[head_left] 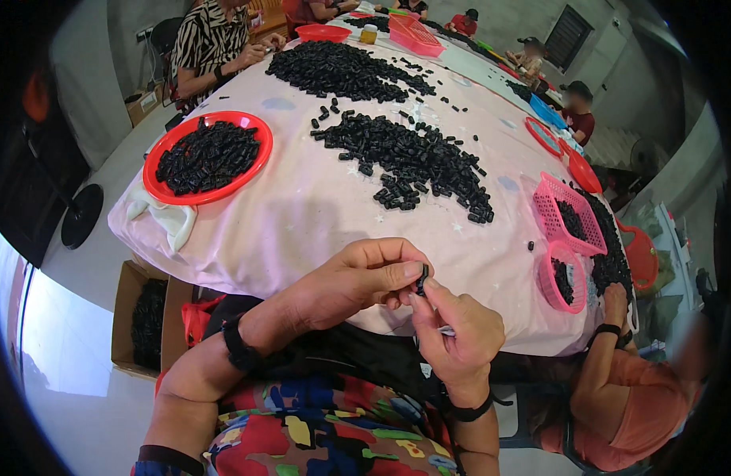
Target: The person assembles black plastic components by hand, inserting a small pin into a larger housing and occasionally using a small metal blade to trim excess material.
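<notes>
- My left hand (373,278) is pinching a black piece (423,276) near the counter's (246,258) front edge.
- My right hand (463,327) is gripping its lower end.
- Bare cloth (330,208) is separating both from the pile (413,159).

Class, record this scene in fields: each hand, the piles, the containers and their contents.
Left hand: pinching one small black piece
Right hand: at the same piece
Piles: far pile and near pile, both black pieces
Left: red plate heaped with black pieces
Right: pink rectangular basket and pink round basket, both holding black pieces
Lower left: cardboard box, black contents
</notes>
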Available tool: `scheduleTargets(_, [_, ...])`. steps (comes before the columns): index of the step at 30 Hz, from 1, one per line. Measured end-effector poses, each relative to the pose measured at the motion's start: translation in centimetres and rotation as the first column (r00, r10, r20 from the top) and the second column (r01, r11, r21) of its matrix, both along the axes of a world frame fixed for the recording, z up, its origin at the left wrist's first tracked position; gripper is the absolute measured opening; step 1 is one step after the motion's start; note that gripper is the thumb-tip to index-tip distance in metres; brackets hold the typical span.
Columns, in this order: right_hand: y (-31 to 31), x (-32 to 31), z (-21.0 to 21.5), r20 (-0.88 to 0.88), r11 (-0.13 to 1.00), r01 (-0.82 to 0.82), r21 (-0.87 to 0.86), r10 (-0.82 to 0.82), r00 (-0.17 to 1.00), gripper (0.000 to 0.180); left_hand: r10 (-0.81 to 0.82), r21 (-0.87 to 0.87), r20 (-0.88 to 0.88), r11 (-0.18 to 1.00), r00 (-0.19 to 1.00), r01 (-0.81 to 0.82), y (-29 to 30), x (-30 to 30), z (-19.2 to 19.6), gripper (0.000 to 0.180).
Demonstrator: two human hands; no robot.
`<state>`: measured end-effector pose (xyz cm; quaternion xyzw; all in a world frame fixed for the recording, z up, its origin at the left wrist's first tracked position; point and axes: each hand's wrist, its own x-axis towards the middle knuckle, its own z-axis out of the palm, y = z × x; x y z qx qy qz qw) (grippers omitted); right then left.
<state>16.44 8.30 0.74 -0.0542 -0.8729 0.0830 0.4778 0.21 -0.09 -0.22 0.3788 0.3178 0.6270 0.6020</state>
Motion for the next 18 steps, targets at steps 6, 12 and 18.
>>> scheduleTargets(6, [-0.39, -0.08, -0.36, -0.065, 0.998, -0.008, -0.065, 0.004, 0.998, 0.022, -0.005, 0.016, -0.013, 1.000, 1.000, 0.005, -0.10, 0.16, 0.22, 0.025])
scheduleTargets(12, [-0.56, 0.41, -0.01, 0.073, 0.905, 0.017, -0.425, 0.016, 0.997, 0.033, -0.028, 0.033, -0.003, 0.999, 1.000, 0.028, -0.26, 0.05, 0.40, 0.029])
scheduleTargets(18, [-0.43, -0.23, 0.23, 0.142, 0.853, 0.022, -0.521, 0.062, 0.988, 0.045, -0.074, 0.054, 0.042, 0.996, 0.996, 0.072, -0.14, 0.05, 0.24, 0.031])
